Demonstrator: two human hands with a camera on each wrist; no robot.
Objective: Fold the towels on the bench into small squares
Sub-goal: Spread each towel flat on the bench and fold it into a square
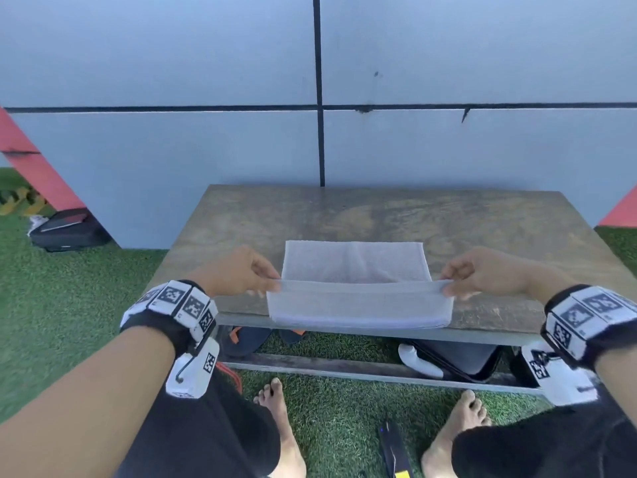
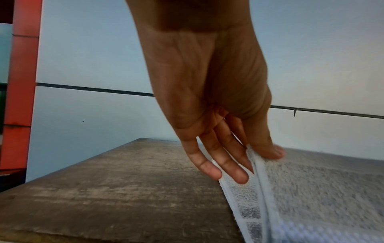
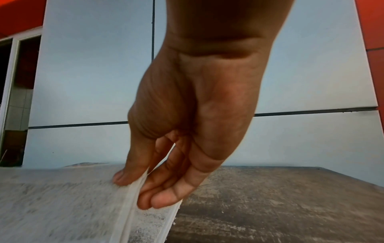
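Observation:
A pale grey towel (image 1: 356,263) lies on the worn wooden bench (image 1: 482,229), its near part lifted off the top and curving up from the bench's front edge. My left hand (image 1: 272,282) pinches the raised left corner between thumb and fingers. My right hand (image 1: 448,284) pinches the raised right corner the same way. The left wrist view has the thumb on top of the towel (image 2: 311,189), with the left hand (image 2: 249,157) gripping its hem. In the right wrist view the right hand (image 3: 137,182) pinches the towel (image 3: 62,205) at its hem.
A grey panelled wall (image 1: 206,132) stands right behind the bench. Green artificial turf (image 1: 69,305) surrounds it. A black bag (image 1: 69,229) lies at the left by the wall, and dark bags (image 1: 458,357) sit under the bench. My bare feet (image 1: 275,408) are in front of it.

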